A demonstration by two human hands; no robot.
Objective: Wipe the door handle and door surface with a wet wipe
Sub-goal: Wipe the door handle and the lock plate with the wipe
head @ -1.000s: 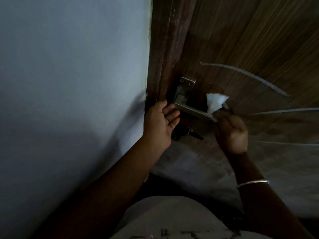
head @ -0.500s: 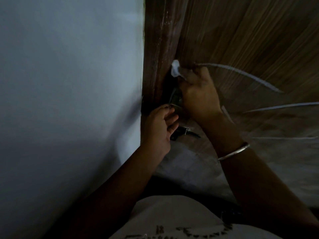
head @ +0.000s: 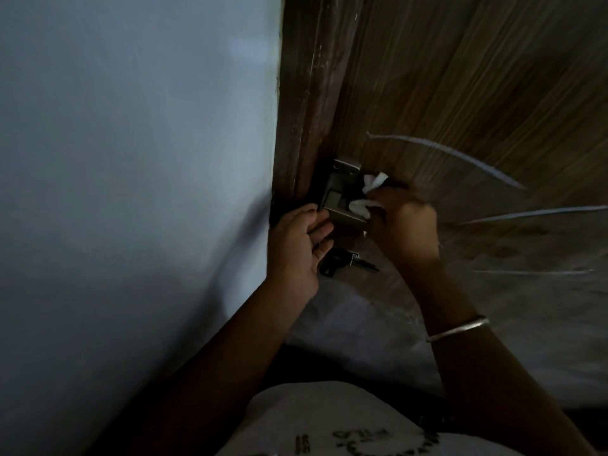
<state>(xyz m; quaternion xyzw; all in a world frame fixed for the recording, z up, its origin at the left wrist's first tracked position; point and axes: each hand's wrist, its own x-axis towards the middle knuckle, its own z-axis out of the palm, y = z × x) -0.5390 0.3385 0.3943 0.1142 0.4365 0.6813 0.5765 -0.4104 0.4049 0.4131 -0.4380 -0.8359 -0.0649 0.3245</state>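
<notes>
White wet wipe (head: 362, 205) is bunched in our right hand (head: 404, 225), pinched & pressed on the metal door handle (head: 340, 192) at the door (head: 460, 93) edge. Left hand (head: 296, 245) rests loose beside it, gripping nothing. Risk: wipe snags on the plate corner, or our wrist knocks the key (head: 345, 263) just below.

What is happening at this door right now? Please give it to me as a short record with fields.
Place: wooden door beside a pale wall
Right hand: grips a white wet wipe, pressing it on the metal door handle
Left hand: fingers relaxed, at the door edge beside the handle
Below handle: dark key sticking out of the door
Wrist: silver bangle on the right arm
Stage: handle being wiped
</notes>
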